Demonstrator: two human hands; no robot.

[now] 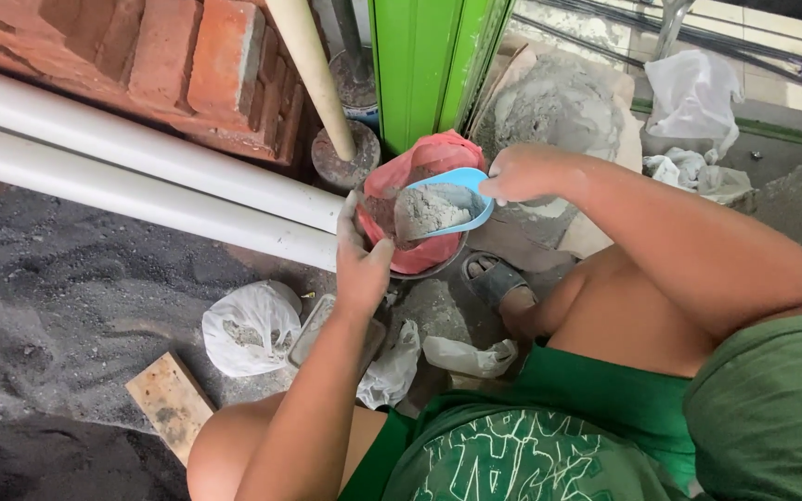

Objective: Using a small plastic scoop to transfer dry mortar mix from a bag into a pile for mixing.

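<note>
At the centre of the frame the right hand (522, 173) grips the handle of a blue scoop (447, 209) heaped with grey cement powder (429, 209) — held over a red plastic bag (429, 167). The left hand (359, 264) pinches the bag's near edge, holding it open — white pipes (141, 167) lie to the left.

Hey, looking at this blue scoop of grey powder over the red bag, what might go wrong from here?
The blue plastic scoop in the right hand is heaped with grey powder, so some may spill past the red plastic bag. The left hand grips only one edge of the bag's mouth, which might sag shut. Bare hands may also get coated in the powder.
</note>
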